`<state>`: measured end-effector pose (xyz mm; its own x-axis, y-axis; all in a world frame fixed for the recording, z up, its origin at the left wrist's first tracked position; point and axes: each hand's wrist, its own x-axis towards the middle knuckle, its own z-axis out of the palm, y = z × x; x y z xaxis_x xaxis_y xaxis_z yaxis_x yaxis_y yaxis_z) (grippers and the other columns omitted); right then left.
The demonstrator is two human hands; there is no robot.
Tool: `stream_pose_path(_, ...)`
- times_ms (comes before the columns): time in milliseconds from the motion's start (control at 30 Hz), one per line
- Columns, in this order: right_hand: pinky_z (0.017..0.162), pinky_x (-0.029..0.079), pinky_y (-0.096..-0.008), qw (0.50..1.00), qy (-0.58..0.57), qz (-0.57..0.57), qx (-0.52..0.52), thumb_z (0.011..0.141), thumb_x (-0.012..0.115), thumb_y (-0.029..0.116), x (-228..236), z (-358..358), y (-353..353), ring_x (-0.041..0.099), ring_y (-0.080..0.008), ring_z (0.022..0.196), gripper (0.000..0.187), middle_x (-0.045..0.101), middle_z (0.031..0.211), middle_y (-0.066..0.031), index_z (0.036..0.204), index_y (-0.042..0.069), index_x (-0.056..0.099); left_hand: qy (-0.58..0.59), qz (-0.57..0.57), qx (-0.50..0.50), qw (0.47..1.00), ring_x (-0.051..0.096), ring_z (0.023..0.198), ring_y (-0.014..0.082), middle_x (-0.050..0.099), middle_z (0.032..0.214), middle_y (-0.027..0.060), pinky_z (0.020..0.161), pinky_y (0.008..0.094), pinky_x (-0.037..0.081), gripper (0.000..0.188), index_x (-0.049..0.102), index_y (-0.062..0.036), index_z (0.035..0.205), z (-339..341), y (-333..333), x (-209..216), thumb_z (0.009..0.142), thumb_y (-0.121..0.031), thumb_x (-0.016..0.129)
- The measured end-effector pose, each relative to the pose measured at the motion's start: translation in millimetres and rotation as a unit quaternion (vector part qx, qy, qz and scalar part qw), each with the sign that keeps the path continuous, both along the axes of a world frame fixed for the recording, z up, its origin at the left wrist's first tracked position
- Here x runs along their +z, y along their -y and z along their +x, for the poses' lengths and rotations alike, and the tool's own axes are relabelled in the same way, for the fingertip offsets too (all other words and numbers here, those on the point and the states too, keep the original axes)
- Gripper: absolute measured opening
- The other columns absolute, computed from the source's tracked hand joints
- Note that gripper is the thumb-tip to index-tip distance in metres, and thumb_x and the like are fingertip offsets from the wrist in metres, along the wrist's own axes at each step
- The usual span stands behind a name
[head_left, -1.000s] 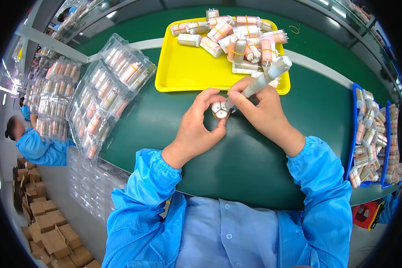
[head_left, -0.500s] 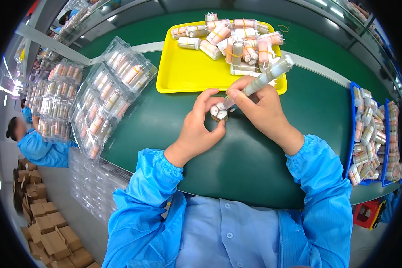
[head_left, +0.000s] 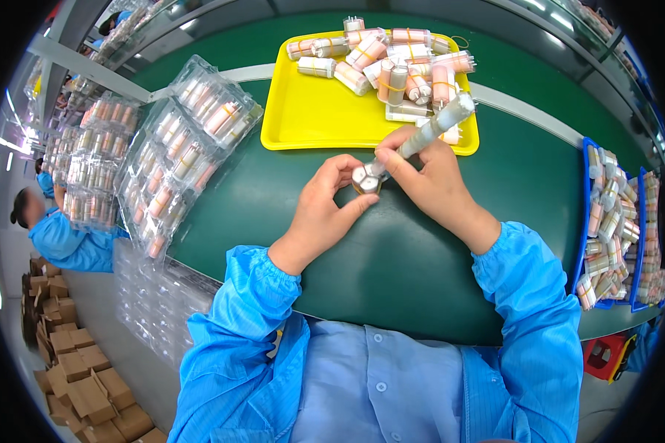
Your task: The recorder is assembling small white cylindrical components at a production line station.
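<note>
My left hand (head_left: 319, 213) grips a short bundle of cylinders (head_left: 365, 180) upright between thumb and fingers, with its round white ends facing up. My right hand (head_left: 445, 184) is closed round a long, translucent, pen-like tube (head_left: 437, 127), pale and cloudy inside, its kind not plain. The tube slants down to the left, and its lower tip meets or hangs just over the bundle's right edge; the exact contact is blurred. Just beyond my hands lies a yellow tray (head_left: 303, 122), its far and right parts heaped with pink and grey cylinder bundles (head_left: 367, 53) held by yellow bands.
Clear plastic trays of bundles (head_left: 174, 159) lean at the left on the green table (head_left: 391, 273). Blue bins (head_left: 578, 221) filled with bundles stand at the right edge. A co-worker in blue (head_left: 74, 240) is at far left, above stacked cardboard boxes (head_left: 89, 399).
The tube's tip has shifted slightly over the bundle, and its upper end has swung a little left. My left fingers have moved slightly round the bundle, which is turned a bit.
</note>
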<state>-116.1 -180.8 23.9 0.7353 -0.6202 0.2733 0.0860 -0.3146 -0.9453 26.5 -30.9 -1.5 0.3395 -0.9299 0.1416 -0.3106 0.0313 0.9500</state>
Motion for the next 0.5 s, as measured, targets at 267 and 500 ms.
stream_pose_path(267, 0.068, 0.052, -0.0302, 0.998, 0.021, 0.045, -0.049, 0.093, 0.071, 0.013, -7, 1, -1, 0.064, -0.0128, 0.075, 0.014, 0.071, 0.087, -0.0073, 0.096, 0.000, 0.069, -0.323, -0.056, -0.010, 0.945, 0.054, 0.131, 0.0244, 0.054, 0.143, 0.0147, 0.111, 0.0388, 0.043, 0.057, 0.040, -0.0005, 0.151, 39, -14, 11, 0.101, -0.017, 0.063)
stream_pose_path(500, 0.064, 0.050, -0.0312, 0.990, -0.030, -0.134, 0.014, 0.089, 0.073, 0.010, -18, 3, -17, 0.063, -0.0178, 0.068, 0.011, 0.068, 0.081, -0.0083, 0.092, 0.001, 0.068, 0.358, -0.129, 0.354, 0.855, 0.056, 0.123, 0.0304, 0.058, 0.134, 0.0171, 0.106, 0.0394, 0.043, 0.048, 0.046, 0.0003, 0.146, 157, -28, 57, 0.100, -0.008, 0.055)
